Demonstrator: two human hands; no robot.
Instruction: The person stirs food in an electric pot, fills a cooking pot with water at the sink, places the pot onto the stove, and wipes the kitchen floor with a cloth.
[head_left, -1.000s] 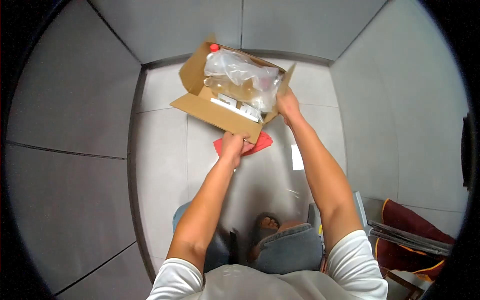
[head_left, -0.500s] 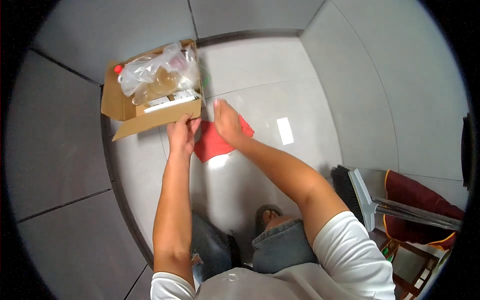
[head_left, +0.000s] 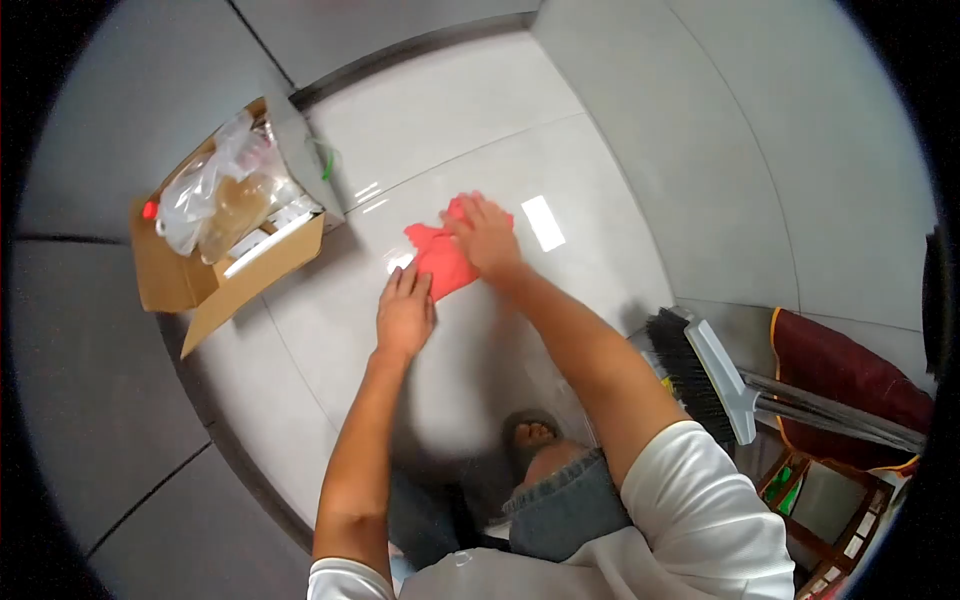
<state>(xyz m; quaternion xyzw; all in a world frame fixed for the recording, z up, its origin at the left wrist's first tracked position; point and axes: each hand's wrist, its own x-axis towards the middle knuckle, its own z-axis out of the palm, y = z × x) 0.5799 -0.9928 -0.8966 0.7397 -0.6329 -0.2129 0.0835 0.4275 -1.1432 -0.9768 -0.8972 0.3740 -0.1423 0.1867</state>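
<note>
A red cloth (head_left: 447,265) with a scalloped edge lies bunched on the glossy light floor tiles. My right hand (head_left: 488,240) is on its upper right part, fingers bent over the gathered fabric and gripping it. My left hand (head_left: 404,318) rests at the cloth's lower left edge, its fingers extended and the fingertips by the fabric; nothing is held in it.
An open cardboard box (head_left: 265,285) with plastic bags, a red-capped bottle and white packets stands at left by the dark wall. On the right are a broom (head_left: 715,375), a maroon cloth (head_left: 835,385) and a brown wooden frame (head_left: 825,510). Tiled walls surround the floor.
My left hand has left the box flap and come down beside the red cloth. My right hand has settled on the cloth, which is now more bunched. The view has turned, with the box further left.
</note>
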